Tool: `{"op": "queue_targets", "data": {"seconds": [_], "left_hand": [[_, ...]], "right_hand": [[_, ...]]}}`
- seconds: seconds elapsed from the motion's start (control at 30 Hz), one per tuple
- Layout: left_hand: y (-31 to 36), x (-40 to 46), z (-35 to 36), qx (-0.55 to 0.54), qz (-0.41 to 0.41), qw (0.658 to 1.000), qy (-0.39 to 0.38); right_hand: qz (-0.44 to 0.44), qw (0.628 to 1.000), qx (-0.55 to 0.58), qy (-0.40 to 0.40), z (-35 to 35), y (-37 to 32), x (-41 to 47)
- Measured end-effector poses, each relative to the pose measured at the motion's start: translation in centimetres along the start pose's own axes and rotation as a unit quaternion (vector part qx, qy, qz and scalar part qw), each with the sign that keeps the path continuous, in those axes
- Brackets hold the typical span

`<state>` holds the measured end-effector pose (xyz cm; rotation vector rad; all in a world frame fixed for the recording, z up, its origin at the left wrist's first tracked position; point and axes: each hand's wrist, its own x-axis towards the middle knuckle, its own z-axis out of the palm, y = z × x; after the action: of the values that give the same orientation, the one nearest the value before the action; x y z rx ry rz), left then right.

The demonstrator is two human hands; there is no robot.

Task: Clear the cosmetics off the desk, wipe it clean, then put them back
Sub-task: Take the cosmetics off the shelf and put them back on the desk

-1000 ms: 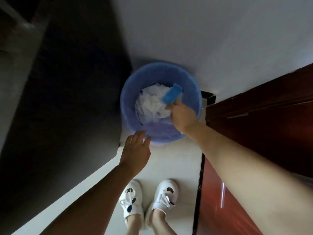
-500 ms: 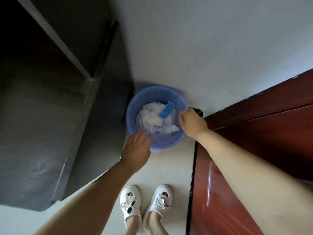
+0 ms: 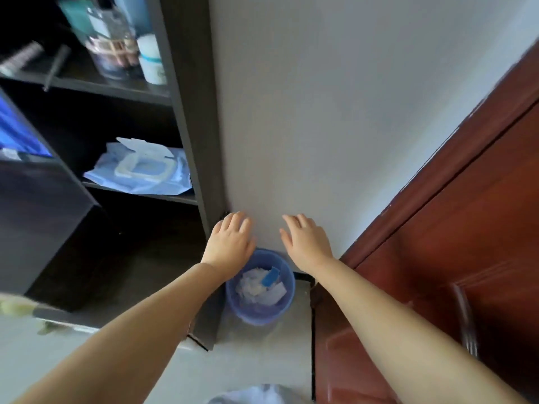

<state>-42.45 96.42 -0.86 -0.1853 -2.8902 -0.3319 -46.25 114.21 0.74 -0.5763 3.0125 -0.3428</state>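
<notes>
A blue waste bin (image 3: 259, 312) stands on the floor against the white wall, holding crumpled white tissues (image 3: 253, 285) and a blue strip (image 3: 270, 276). My left hand (image 3: 232, 243) and my right hand (image 3: 306, 240) hover above the bin, both empty with fingers spread and relaxed. On the dark shelf unit's top shelf stand cosmetic bottles (image 3: 112, 33) and a white jar (image 3: 151, 61). One shelf lower lies a blue pack of wet wipes (image 3: 140, 170) with its lid flipped up.
A red-brown wooden door (image 3: 452, 258) fills the right side. The dark shelf unit's upright (image 3: 192, 112) stands just left of my left hand. A dark desk block (image 3: 38, 228) juts in at the left. A pale bag (image 3: 253, 395) shows at the bottom edge.
My right hand let the blue strip drop into the bin and both hands rose away from it. The view lifted, bringing the shelves with the cosmetics into sight.
</notes>
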Motion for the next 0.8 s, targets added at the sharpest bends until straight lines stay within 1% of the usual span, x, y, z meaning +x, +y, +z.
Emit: {"op": "queue_targets", "data": {"seconds": [0.2,0.37,0.5,0.67,0.8], "left_hand": [[-1.5,-3.6,-6.4,0.030,-0.015,0.998,0.049],[-4.7,-7.8,-10.3,0.069,-0.101,0.990,0.066],[-7.3,-11.0,-12.7,0.057,-0.157,0.983,0.074],[-10.7,-12.2,-16.3,0.071,-0.167,0.976,0.118],[-13.6,-10.8,-19.2,0.074,-0.134,0.978,0.140]], "right_hand": [[-0.071,0.997,-0.007,0.004,-2.3,-4.9,-1.5],[-0.156,0.988,-0.013,-0.011,-3.5,-10.1,-1.0],[-0.207,0.978,0.002,0.001,-4.6,-14.3,-1.2],[-0.228,0.973,-0.004,0.040,-6.4,-18.9,-0.3],[-0.213,0.974,0.024,0.079,-7.9,-22.3,1.4]]}}
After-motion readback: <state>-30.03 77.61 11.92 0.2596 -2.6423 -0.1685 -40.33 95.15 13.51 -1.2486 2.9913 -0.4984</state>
